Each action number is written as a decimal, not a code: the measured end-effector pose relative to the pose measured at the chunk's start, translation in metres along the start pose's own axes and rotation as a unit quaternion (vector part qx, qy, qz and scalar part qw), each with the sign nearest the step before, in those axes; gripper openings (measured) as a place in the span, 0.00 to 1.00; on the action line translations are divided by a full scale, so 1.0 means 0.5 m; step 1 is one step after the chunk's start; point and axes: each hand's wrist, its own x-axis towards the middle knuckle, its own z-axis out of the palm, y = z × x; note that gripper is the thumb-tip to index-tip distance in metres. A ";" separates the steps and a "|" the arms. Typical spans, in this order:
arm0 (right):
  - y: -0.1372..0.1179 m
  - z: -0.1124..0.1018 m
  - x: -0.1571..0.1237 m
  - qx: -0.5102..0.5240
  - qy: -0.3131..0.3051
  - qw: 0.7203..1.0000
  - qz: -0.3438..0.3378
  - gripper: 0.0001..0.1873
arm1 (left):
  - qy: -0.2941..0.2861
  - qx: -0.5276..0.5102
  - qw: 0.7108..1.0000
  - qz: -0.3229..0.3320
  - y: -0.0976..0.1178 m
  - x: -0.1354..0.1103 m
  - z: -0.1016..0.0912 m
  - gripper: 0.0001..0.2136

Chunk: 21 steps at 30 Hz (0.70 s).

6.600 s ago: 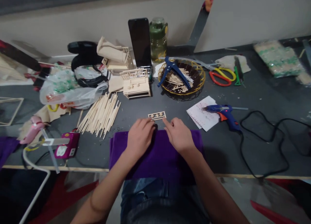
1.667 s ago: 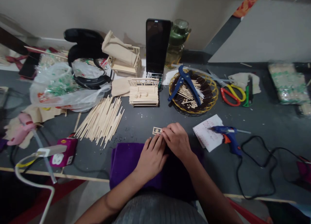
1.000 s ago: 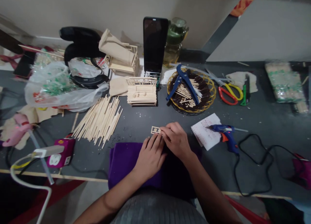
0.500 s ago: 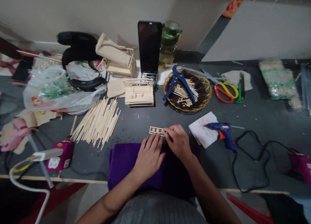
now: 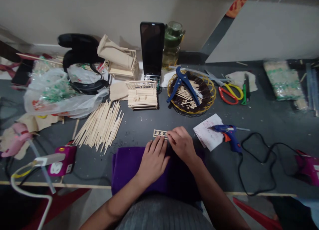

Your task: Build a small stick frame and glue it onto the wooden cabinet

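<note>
A small rectangular frame of thin wooden sticks (image 5: 157, 133), with little flower-like pieces inside, lies flat on the dark table just beyond a folded purple cloth (image 5: 124, 167). My left hand (image 5: 155, 157) rests palm down, its stretched fingertips pressing on the near edge of this frame. Over the frame's right end, my right hand (image 5: 181, 143) has its thumb and fingers pinched together. Whatever is between those fingertips is hidden, and the hand covers that end of the frame.
Loose wooden sticks (image 5: 99, 125) are fanned out at left. Behind stands a miniature stick bench (image 5: 143, 98); a wicker basket (image 5: 213, 97) holds blue cutters (image 5: 185, 83) and stick pieces. A blue glue gun (image 5: 230, 135) lies on paper (image 5: 206, 133) at right, its cord trailing. A phone (image 5: 152, 49) stands upright.
My right hand's fingers have drawn slightly closer together at the frame's right end. My left hand keeps its place on the frame.
</note>
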 end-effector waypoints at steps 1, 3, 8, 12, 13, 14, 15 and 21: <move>0.000 -0.002 0.000 0.002 0.000 1.000 -0.001 0.08 | 0.000 0.001 1.000 0.001 0.000 0.000 -0.001 0.24; 0.000 -0.006 -0.001 0.008 0.003 1.000 -0.004 0.08 | 0.000 0.001 1.000 0.001 0.000 0.000 -0.002 0.24; -0.005 -0.015 -0.020 0.031 0.024 0.998 -0.047 0.09 | -0.002 0.001 1.000 0.000 -0.001 0.000 -0.002 0.23; -0.010 -0.009 -0.043 0.015 0.038 0.998 -0.057 0.11 | -0.002 0.001 1.000 0.000 -0.001 0.000 -0.002 0.24; -0.010 -0.007 -0.047 0.012 0.040 0.997 -0.058 0.12 | -0.003 0.000 1.000 0.000 0.000 0.000 -0.003 0.24; -0.010 -0.005 -0.050 0.011 0.041 0.997 -0.060 0.12 | -0.004 -0.001 1.000 -0.001 0.000 0.001 -0.004 0.24; -0.010 -0.004 -0.052 0.011 0.041 0.997 -0.061 0.12 | -0.005 -0.002 1.000 -0.002 0.000 0.002 -0.004 0.24; -0.008 -0.003 -0.052 0.009 0.031 0.998 -0.062 0.13 | -0.003 -0.004 1.000 -0.001 0.000 0.005 -0.003 0.23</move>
